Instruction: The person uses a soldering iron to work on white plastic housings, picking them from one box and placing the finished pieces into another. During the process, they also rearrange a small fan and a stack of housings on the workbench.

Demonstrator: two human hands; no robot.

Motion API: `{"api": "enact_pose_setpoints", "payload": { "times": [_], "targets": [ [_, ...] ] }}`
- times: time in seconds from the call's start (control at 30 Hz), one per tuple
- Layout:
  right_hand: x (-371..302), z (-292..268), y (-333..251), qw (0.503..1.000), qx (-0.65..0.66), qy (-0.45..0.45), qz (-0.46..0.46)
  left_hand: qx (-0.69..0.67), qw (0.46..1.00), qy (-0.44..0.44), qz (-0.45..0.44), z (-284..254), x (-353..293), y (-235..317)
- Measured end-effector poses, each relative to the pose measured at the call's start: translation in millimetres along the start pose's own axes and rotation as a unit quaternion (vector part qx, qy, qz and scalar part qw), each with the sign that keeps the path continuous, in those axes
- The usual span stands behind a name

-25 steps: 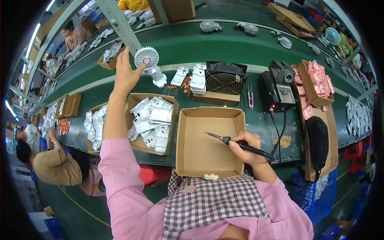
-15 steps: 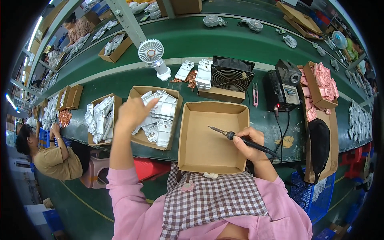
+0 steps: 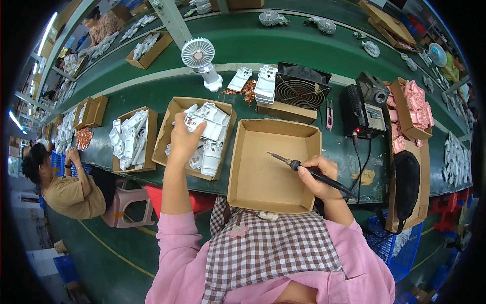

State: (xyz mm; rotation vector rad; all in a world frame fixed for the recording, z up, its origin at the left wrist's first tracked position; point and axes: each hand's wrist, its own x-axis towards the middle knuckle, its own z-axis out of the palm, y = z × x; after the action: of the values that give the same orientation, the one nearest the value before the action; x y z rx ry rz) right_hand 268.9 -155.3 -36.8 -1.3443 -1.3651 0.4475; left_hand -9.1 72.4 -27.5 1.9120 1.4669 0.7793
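My right hand (image 3: 322, 177) is closed round the dark handle of a soldering iron (image 3: 293, 164), whose tip points up and left. The iron hangs over an open cardboard box (image 3: 268, 204) with nothing in it. At the left, my left hand (image 3: 185, 138) reaches into another cardboard box (image 3: 226, 147) of white plastic casing parts (image 3: 210, 156). Its thumb and fingers are round a white plastic casing (image 3: 191, 120) at the top of the pile; the hand partly covers it. Small copper-coloured pieces show on some of the casings.
A lit white handheld fan (image 3: 198, 53) stands behind the boxes. Farther right are a black-grilled fan (image 3: 301, 93), pink-handled tweezers (image 3: 329, 114), a soldering station (image 3: 360, 116) with cables and a box of pink parts (image 3: 411, 131). Left lies another box of white parts (image 3: 132, 134); beyond it sits a co-worker (image 3: 76, 187).
My left hand has come down from above the box's left side onto the white casings and closed round one. The right hand still holds the soldering iron over the middle box. The view has shifted slightly.
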Motion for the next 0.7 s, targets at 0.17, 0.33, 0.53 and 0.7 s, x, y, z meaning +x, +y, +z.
{"api": "enact_pose_setpoints", "payload": {
  "times": [0.17, 0.33, 0.53, 0.7],
  "targets": [
    [0, -3, 0, 1.000, -0.010, 0.008, 0.006, -0.073, 0.994, -0.084, -0.013, -45, 0, 27],
    [1, -4, -1, 1.000, -0.003, -0.004, 0.001, 0.099, 0.946, -0.293, 0.091, -56, -21, 44],
    [1, -2, -1, 1.000, 0.013, 0.004, 0.011, 0.194, 0.958, -0.213, 0.009, -30, -44, 37],
    [2, -3, 0, 1.000, 0.003, -0.002, -0.001, 0.190, 0.955, -0.226, -0.010, -19, -58, 27]
  ]
}}
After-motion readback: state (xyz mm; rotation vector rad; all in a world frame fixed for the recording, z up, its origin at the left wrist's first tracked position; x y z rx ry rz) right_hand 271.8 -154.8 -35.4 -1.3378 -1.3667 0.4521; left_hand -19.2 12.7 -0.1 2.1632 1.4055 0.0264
